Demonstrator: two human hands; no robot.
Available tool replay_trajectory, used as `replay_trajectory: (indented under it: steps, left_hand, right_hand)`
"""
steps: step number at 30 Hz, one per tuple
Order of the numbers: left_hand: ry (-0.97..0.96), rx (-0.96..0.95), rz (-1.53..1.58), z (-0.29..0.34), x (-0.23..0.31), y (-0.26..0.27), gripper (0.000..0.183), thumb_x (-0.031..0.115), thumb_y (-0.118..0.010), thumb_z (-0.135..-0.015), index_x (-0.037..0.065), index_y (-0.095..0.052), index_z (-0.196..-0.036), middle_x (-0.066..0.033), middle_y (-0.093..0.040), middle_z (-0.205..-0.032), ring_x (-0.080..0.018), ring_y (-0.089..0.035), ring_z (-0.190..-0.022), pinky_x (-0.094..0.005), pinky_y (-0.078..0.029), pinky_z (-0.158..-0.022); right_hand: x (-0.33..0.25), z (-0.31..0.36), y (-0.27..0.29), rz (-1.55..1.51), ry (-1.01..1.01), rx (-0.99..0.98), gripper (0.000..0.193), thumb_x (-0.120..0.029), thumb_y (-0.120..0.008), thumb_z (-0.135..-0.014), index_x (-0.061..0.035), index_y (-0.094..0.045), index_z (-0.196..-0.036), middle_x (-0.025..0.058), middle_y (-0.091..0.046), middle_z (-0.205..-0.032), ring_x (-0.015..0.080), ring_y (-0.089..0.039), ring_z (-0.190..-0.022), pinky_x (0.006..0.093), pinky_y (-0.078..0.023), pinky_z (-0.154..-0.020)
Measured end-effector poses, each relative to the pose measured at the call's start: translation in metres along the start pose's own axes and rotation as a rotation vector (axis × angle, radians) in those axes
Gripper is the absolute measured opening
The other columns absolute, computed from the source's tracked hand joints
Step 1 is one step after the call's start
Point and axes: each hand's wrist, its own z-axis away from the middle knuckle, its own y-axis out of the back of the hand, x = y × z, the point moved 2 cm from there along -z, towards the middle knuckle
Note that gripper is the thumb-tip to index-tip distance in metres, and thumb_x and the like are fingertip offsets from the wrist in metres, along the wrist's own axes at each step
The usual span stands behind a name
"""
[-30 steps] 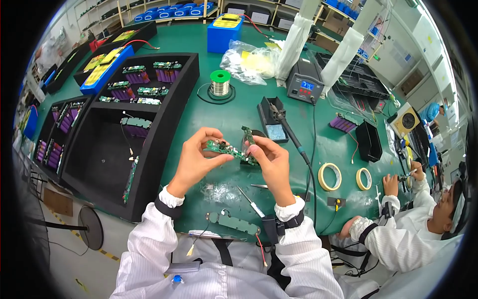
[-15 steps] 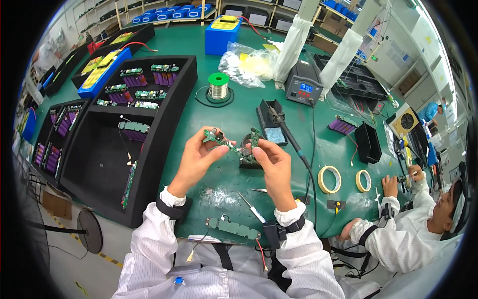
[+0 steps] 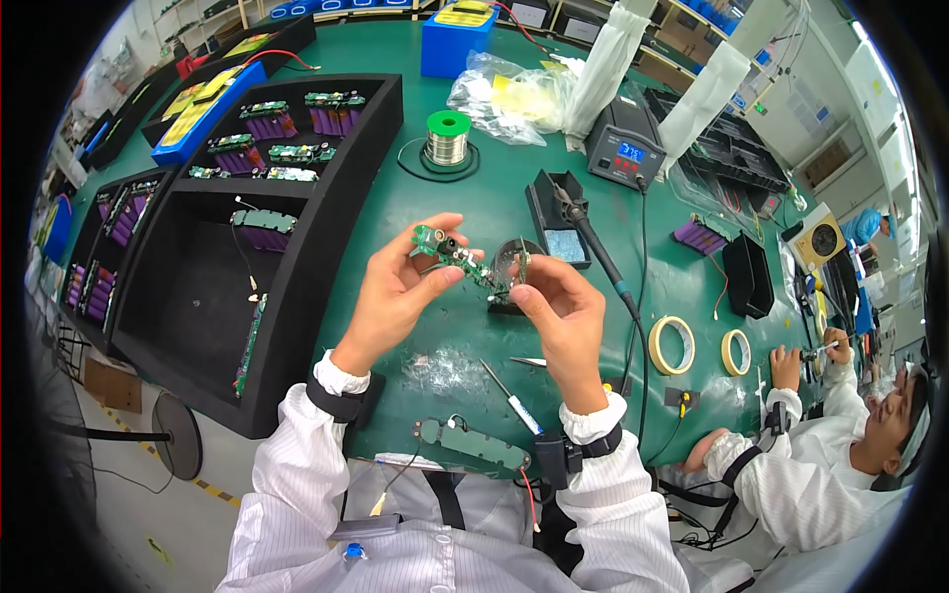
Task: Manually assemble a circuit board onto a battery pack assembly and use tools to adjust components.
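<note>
My left hand [image 3: 395, 296] pinches a narrow green circuit board [image 3: 450, 253] between thumb and fingers; small parts stud its face. Facing it, my right hand [image 3: 563, 314] grips a smaller circuit board [image 3: 522, 263], seen nearly edge-on. The two boards meet or overlap between my hands; whether they are joined I cannot tell. Behind them is a dark round-topped holder [image 3: 506, 259], partly hidden. Closer to me lies a long green board [image 3: 473, 445] with black and red leads at the table's front edge. A white-handled, thin-pointed tool [image 3: 522, 411] lies beside it.
At left, a black foam tray [image 3: 336, 237] holds purple battery packs with boards. Beyond my hands stand a solder spool [image 3: 447, 143], a soldering iron [image 3: 598, 247] in its stand, and a soldering station [image 3: 626, 148]. Tape rolls [image 3: 672, 346] lie at right, near a co-worker's hands [image 3: 786, 368].
The small board in my right hand has turned from face-on to nearly edge-on. Both hands keep their boards. The whole view has shifted slightly, with the bench sliding up and right.
</note>
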Motion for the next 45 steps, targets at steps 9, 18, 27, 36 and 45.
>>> replay_trajectory:
  steps: [9, 18, 27, 36, 45]
  left_hand:
    - [0.269, 0.051, 0.278, -0.002, 0.0, 0.004, 0.057, 0.016, -0.063, -0.101, -0.001, -0.04, -0.15, -0.0151, -0.063, -0.128, -0.0252, -0.069, -0.109, -0.0335, -0.058, -0.089]
    - [0.455, -0.034, 0.289, 0.004, -0.012, -0.001, 0.061, 0.019, -0.064, -0.1, -0.003, -0.038, -0.151, -0.008, -0.064, -0.123, -0.0163, -0.069, -0.101, -0.0302, -0.06, -0.079]
    - [0.373, -0.029, 0.235, 0.005, -0.001, -0.005, 0.056, 0.014, -0.065, -0.098, 0.0, -0.043, -0.148, -0.007, -0.06, -0.126, -0.0132, -0.065, -0.106, -0.0289, -0.062, -0.076]
    - [0.342, -0.031, 0.248, 0.004, 0.0, -0.005, 0.057, 0.011, -0.068, -0.095, 0.002, -0.046, -0.147, -0.0071, -0.054, -0.126, -0.0148, -0.066, -0.104, -0.0287, -0.062, -0.073]
    - [0.225, 0.025, 0.286, 0.002, 0.003, -0.005, 0.06, 0.007, -0.068, -0.095, 0.003, -0.043, -0.149, -0.0094, -0.054, -0.128, -0.0232, -0.069, -0.107, -0.0326, -0.061, -0.082]
  right_hand:
    - [-0.013, -0.007, 0.012, 0.187, 0.146, -0.142, 0.035, 0.008, -0.076, -0.077, -0.002, -0.072, -0.11, 0.0096, -0.07, -0.115, 0.0238, -0.063, -0.114, 0.0362, -0.052, -0.094]
    - [-0.016, -0.004, -0.007, 0.671, 0.649, -0.247, 0.034, 0.012, -0.074, -0.07, -0.0074, -0.072, -0.098, 0.0067, -0.072, -0.115, 0.035, -0.063, -0.119, 0.043, -0.055, -0.093]
    - [-0.015, -0.002, -0.012, 0.696, 0.663, -0.233, 0.035, 0.012, -0.077, -0.067, -0.0072, -0.072, -0.096, 0.0084, -0.072, -0.114, 0.0352, -0.066, -0.116, 0.0435, -0.056, -0.093]
    - [-0.011, -0.001, -0.011, 0.72, 0.642, -0.223, 0.036, 0.013, -0.076, -0.069, -0.0053, -0.072, -0.1, 0.0106, -0.072, -0.113, 0.0341, -0.067, -0.114, 0.0427, -0.056, -0.092]
    - [-0.015, 0.001, -0.001, 0.537, 0.328, -0.106, 0.034, 0.006, -0.076, -0.081, 0.0012, -0.071, -0.114, 0.0115, -0.068, -0.101, 0.0195, -0.066, -0.092, 0.0293, -0.054, -0.08]
